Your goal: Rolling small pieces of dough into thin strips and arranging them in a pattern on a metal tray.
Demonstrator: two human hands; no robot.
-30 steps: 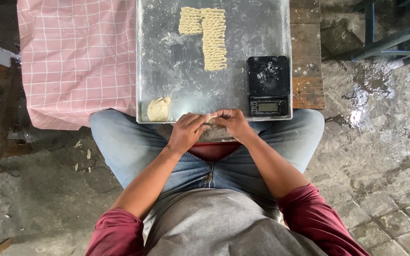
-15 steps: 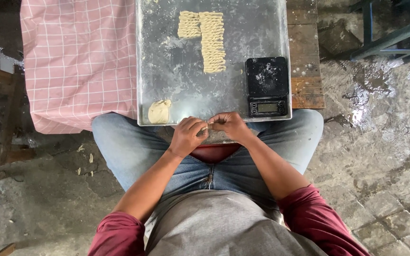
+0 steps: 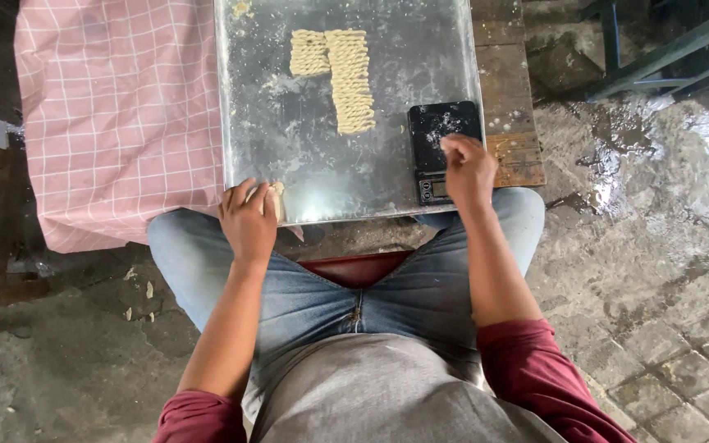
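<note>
— Left hand point(image 3: 248, 220) curled around dough lump point(image 3: 276, 199) at metal tray's point(image 3: 420, 57) near edge?
— Yes; right hand point(image 3: 468, 168), grip pinched, over black scale point(image 3: 443, 131); contents indiscernible. Twisted pieces point(image 3: 340, 72) rowed beyond, clear of working space.

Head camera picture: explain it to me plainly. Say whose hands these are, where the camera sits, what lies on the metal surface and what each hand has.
The camera sits on a seated person's head and looks straight down, so both hands and the jeans-clad lap are that person's own. No machine is involved. In front of the knees lies a floured metal tray on a wooden table, beside a pink checked cloth. On the tray are rows of small twisted dough pieces and a black digital kitchen scale. The left hand rests on a pale lump of dough at the tray's near edge. The right hand is over the scale, fingertips pinched; whether they hold a bit of dough is too small to tell.
</note>
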